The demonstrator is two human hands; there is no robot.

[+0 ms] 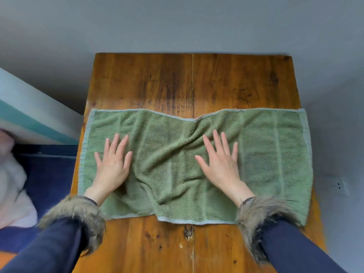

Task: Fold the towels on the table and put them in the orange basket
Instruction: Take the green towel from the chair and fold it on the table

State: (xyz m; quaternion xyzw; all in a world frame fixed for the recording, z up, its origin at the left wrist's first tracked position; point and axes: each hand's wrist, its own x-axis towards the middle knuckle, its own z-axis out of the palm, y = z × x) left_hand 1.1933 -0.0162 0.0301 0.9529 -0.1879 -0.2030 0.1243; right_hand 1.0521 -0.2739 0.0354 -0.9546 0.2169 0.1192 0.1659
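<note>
Green towel point(197, 164) lies unfolded on the bench point(177, 79) (wrinkled mid-cloth); left hand point(113, 164) and right hand point(220, 164) press it, fingers spread; folding and basket remain.

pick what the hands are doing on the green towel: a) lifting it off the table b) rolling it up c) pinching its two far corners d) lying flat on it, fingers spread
d: the left hand and right hand lie palm down, fingers straight and spread, on the green towel, which lies spread out on the table.
</note>
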